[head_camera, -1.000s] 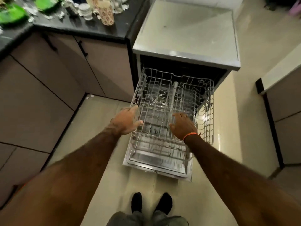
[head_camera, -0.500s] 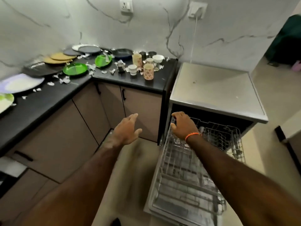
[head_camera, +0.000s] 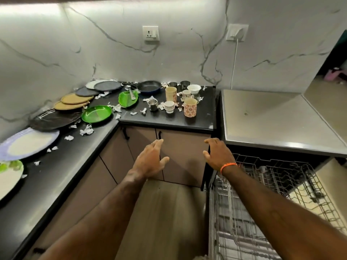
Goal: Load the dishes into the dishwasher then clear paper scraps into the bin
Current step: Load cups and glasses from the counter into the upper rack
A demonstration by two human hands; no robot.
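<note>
The dishes are seen ahead of and above both grips, on the black counter [head_camera: 165,121] that wraps the corner; nothing has been loaded, and the dishwasher rack [head_camera: 262,203] lies pulled out below and to the right of the right hand [head_camera: 218,155]. The patterned cups [head_camera: 190,107] stand almost straight ahead, between the 2 grips, upright, slightly nearer the right one. The green plate [head_camera: 96,113] and the row of flat plates lie ahead-left, nearer the left hand [head_camera: 150,160]. Paper scraps [head_camera: 86,130] are scattered among them. Both grips are held released, fingers spread and loosely bent, with nothing grasped or touched. A reach forward and up to the counter edge is judged the likely coming move.
</note>
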